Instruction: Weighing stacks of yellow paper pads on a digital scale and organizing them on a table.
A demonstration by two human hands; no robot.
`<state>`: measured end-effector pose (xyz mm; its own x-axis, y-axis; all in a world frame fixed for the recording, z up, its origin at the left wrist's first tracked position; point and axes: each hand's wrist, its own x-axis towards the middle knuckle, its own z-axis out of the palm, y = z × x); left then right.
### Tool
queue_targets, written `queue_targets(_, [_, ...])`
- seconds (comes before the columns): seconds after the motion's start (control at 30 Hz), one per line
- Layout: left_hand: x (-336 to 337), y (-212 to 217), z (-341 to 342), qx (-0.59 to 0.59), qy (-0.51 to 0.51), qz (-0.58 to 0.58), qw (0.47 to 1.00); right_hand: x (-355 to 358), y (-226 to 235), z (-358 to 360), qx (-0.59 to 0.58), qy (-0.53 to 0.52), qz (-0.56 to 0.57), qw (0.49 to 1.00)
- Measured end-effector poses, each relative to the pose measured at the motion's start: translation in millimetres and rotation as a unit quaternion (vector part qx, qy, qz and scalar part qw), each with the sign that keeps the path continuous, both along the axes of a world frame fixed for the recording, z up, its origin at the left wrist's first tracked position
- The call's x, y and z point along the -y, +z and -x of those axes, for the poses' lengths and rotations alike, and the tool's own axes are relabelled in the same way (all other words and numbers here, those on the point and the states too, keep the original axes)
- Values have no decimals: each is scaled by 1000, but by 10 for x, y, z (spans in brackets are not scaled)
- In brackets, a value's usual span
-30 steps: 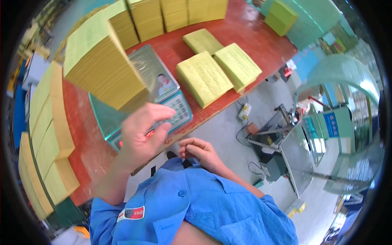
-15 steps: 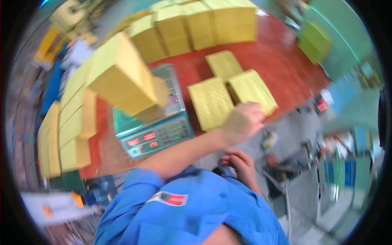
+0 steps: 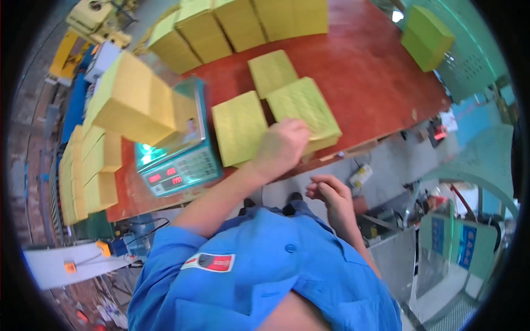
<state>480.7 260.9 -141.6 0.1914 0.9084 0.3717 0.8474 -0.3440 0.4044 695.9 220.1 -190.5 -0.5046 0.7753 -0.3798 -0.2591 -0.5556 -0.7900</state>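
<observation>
- Left hand [image 3: 282, 148] reaches out over the front edge of the bench [image 3: 364, 88] and lies on the near corner of a yellow paper stack [image 3: 303, 107]; fingers curled down onto it, but whether they grip the sheets or only press on them cannot be told
- That stack sits near the front edge, about mid-bench; a second flat yellow stack [image 3: 238, 127] lies just beside it on the left, touching or nearly so, and a third, thinner stack [image 3: 271, 71] lies behind the two, toward the middle of the bench
- Right hand [image 3: 330, 194] hangs off the bench below the front edge, in front of the blue work shirt [image 3: 265, 276]; fingers loosely bent, nothing seen in it
- Digital scale [image 3: 179, 157] stands toward the front left corner, red figures lit, with a tall yellow block of paper [image 3: 132, 105] on its pan
- More yellow blocks in a row along the back edge [image 3: 243, 22] and piled down the left edge [image 3: 91, 165]; one block apart at the back right corner [image 3: 426, 36]
- Progress, as a judgement: one block is on the scale, three loose stacks are laid out in front, and the hand is just now at one of them; most of the blocks around the edges look untouched, so the work seems mid-course, much left
</observation>
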Motion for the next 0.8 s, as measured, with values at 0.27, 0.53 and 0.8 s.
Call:
queue_targets(0.27, [64, 130, -133, 68, 38, -23, 997, -247, 66, -237, -27, -24, -5, 999])
queue_targets(0.53, [52, -11, -177, 46, 45, -92, 994, -697, 330, -215, 51, -48, -104, 992])
queue_targets(0.8, [197, 55, -166, 0, 24, -162, 987, -874, 369, -133, 94, -71, -146, 982])
